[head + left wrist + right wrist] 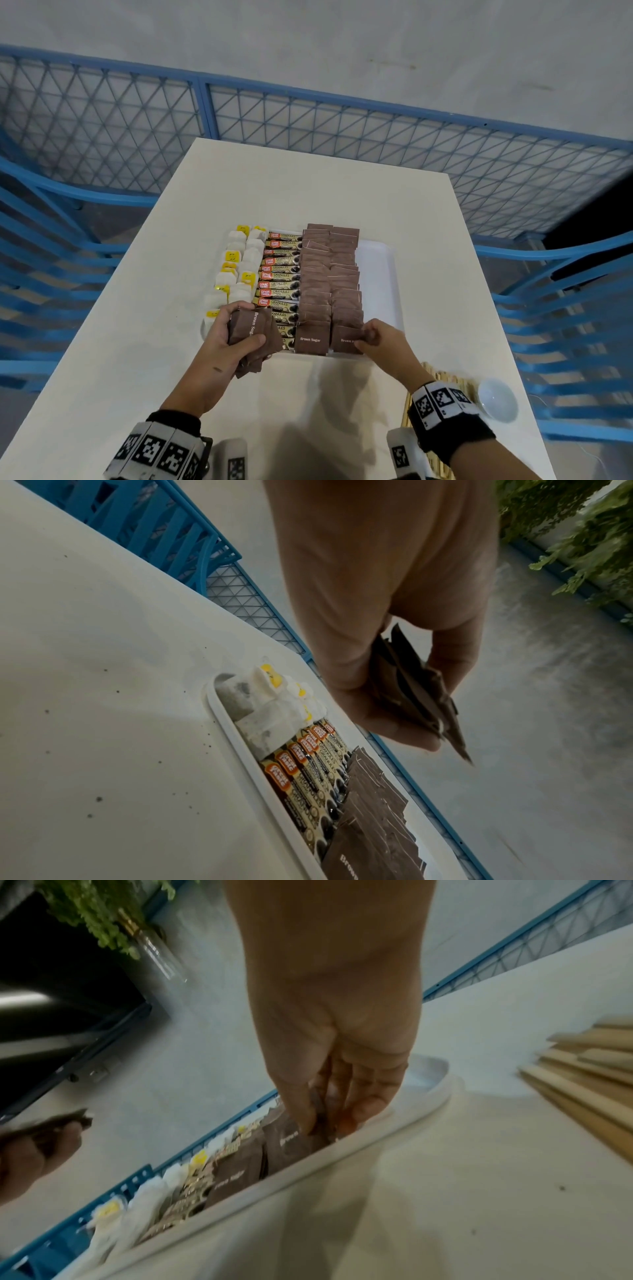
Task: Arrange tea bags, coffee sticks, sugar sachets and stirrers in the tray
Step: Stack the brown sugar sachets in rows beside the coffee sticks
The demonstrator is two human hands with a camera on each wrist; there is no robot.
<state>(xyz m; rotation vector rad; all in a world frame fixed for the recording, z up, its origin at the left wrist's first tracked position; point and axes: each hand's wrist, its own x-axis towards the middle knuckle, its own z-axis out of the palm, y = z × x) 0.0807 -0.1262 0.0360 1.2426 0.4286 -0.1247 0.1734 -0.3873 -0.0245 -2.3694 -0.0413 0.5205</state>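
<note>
Pinching the nearest sugar sachet (345, 339) at the tray's (383, 270) five o'clock corner, the right hand (378, 337) could nudge its overlapped row out of line. The left hand (219, 337) grips a loose fan of sachets (248, 330) at seven o'clock, over the coffee sticks (279, 274); some may slide out. Stirrers (435, 377) wait on the table at four o'clock.

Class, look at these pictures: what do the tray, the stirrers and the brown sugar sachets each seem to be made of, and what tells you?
Tray: probably plastic; white, smooth, with a rounded moulded rim.
Stirrers: likely wood or bamboo; pale tan, matt, flat sticks stacked on the table.
Brown sugar sachets: seemingly matt paper; flat brown packets with printed lettering and creased edges, though a lining cannot be told.
</note>
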